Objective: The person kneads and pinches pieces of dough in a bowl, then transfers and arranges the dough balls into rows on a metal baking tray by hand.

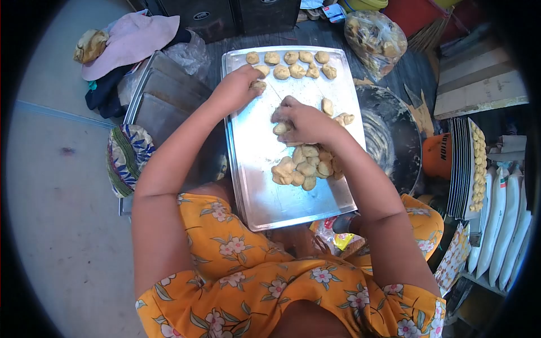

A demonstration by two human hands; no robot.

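Observation:
A metal tray [253, 197] rests across my lap. Two rows of dough pieces [297, 71] lie along its far edge. My left hand [239, 90] is at the tray's far left, its fingers closed around a dough piece [258, 86] at the start of the second row. Near the middle, my right hand [301, 121] has its fingers bent round another dough piece [280, 129]. Just below that hand is a heap of dough pieces [304, 166], partly covered by my right forearm. A few loose pieces [327, 106] lie to the right of my right hand.
Right of the tray stands a round dark pan [394, 135] with pale residue. Farther right are stacked trays [463, 169] with small dough pieces on top. A filled plastic bag [376, 42] sits at the back. More metal trays [169, 84] and a pink hat [132, 42] are left.

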